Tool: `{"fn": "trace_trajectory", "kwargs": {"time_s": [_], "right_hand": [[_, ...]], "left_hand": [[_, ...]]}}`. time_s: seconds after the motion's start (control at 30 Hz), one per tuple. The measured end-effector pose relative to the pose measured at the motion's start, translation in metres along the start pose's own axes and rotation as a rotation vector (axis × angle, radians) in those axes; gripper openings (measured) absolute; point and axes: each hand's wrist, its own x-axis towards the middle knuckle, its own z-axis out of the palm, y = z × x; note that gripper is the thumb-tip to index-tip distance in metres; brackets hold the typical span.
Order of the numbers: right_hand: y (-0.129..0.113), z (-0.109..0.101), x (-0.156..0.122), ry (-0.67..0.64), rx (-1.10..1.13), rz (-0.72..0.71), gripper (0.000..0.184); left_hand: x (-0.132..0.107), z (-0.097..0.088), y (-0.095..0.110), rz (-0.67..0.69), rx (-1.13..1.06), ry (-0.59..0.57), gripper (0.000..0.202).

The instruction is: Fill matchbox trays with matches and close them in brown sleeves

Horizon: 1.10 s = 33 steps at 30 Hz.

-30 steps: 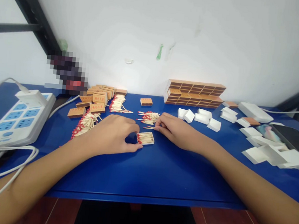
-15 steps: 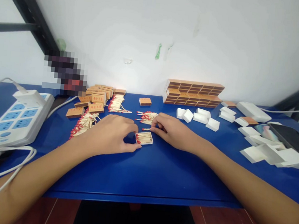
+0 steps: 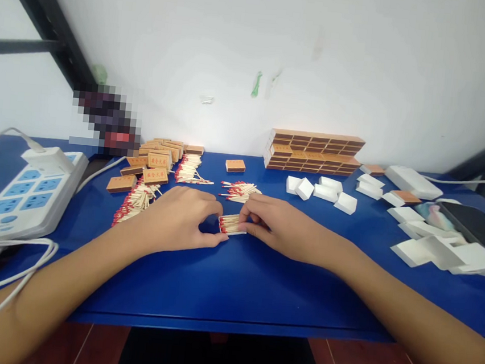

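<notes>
Far left, a power strip (image 3: 30,199); we find its blue print too small to read. Next, orange matchboxes (image 3: 155,176) lettered in red Chinese characters; we make out 安全. Left hand (image 3: 185,216): palm down, grip a wide C, thumb tip at the near left corner of a white tray (image 3: 237,233) of red-tipped matches (image 3: 228,224), on the blue tabletop (image 3: 223,294) between both hands. Right hand (image 3: 270,222): curled over the tray's right end, fingertips close together; we cannot tell whether they pinch a match. Farther right, stacked matchboxes (image 3: 315,162).
</notes>
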Motion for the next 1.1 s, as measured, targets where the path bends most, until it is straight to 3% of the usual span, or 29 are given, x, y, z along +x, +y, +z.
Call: {"fn": "trace_trajectory", "kwargs": {"time_s": [0.33, 0.7, 1.1], "right_hand": [[0.003, 0.007, 0.003, 0.124, 0.017, -0.042, 0.010], [0.002, 0.008, 0.003, 0.041, 0.028, -0.043, 0.017], [0.005, 0.011, 0.005, 0.113, 0.009, -0.035, 0.007]], "left_hand": [[0.000, 0.003, 0.000, 0.021, -0.013, 0.005, 0.027], [-0.001, 0.004, 0.000, 0.048, -0.053, -0.002, 0.028], [-0.002, 0.006, -0.001, 0.056, -0.038, 0.004, 0.027]]}}
